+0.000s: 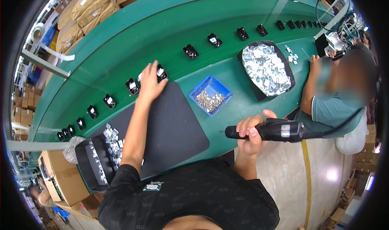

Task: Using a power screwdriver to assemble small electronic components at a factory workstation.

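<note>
Reaching with the left hand (150,85), left of upper centre, over the green belt (162,41), with fingers outstretched at a black housing (161,73); cannot tell whether gripping it; clasping a black power screwdriver (281,131), pointed leftward, in the right hand (251,134), right of centre; near a blue bin (210,84) of small metal pieces (209,102), mid-frame.

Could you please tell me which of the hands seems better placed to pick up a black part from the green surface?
Probably the left hand: it is right at the row of black parts, while the right hand is holding a black power tool farther from them.
</note>
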Tool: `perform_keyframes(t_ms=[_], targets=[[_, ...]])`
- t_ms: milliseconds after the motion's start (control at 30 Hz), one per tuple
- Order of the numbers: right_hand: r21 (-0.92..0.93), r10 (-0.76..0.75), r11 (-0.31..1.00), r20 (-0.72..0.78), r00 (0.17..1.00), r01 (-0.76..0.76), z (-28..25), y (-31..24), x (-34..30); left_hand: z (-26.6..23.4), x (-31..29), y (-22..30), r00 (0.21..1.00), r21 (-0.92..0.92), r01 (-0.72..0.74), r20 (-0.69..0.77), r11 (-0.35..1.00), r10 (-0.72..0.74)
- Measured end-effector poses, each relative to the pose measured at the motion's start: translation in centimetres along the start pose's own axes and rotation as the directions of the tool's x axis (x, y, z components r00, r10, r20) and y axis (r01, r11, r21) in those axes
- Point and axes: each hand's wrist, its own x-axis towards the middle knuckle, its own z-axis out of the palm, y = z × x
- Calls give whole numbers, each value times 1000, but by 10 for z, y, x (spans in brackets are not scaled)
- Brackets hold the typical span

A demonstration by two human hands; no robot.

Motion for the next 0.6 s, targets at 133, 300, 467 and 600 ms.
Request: perform_keyframes(t_ms=[133, 300, 467, 600], targets=[[30, 164, 986, -16, 986, -164, -2, 7, 5, -3, 6, 95, 899, -282, -377, 117, 882, 422], [89, 241, 966, 44, 970, -244, 2, 5, -2, 32, 16, 153, 648, -145, -486, 601, 862, 467], [-78, 219, 974, 110, 969, -211, -16, -4, -15, 53, 5, 142, 610, -118, -515, 646, 849, 459], [-77, 139, 988, 42, 989, -136, -19, -17, -6, 43, 3, 142, 637, -218, -519, 547, 827, 544]])
